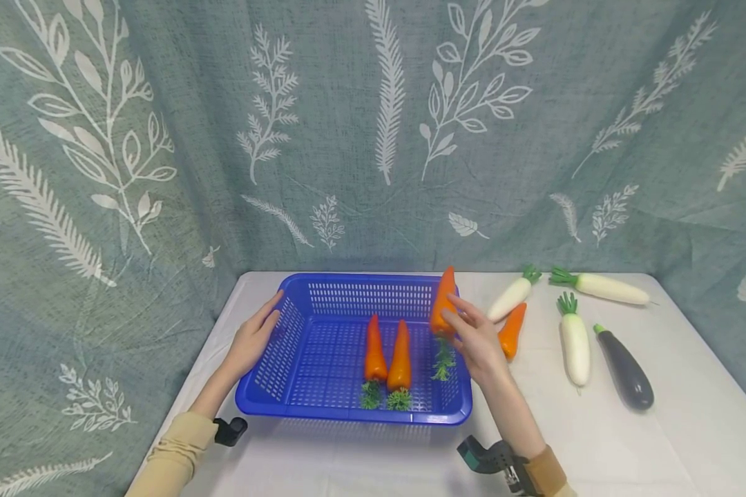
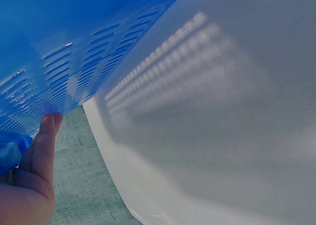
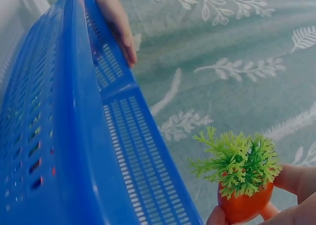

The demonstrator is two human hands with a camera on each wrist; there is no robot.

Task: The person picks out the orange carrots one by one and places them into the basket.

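Observation:
My left hand [image 1: 255,339] grips the left side of a blue plastic basket [image 1: 373,413]; in the left wrist view its fingers [image 2: 45,146] lie against the slotted outer wall. Above the basket's right end, my right hand [image 1: 480,339] holds an orange carrot [image 1: 443,304] between thumb and fingers. This carrot is tip up, its leafy green top [image 3: 239,160] hanging down over the basket. Inside, two more carrots, one on the left [image 1: 375,353] and one on the right [image 1: 400,359], lie side by side with their leaves toward the front.
Right of the basket lie another carrot [image 1: 512,333], a white radish [image 1: 511,298] beside it, a second radish [image 1: 612,288] at the back, a third radish [image 1: 575,351] and a dark eggplant [image 1: 624,369]. A patterned green curtain [image 1: 373,138] hangs behind the white table [image 1: 671,449].

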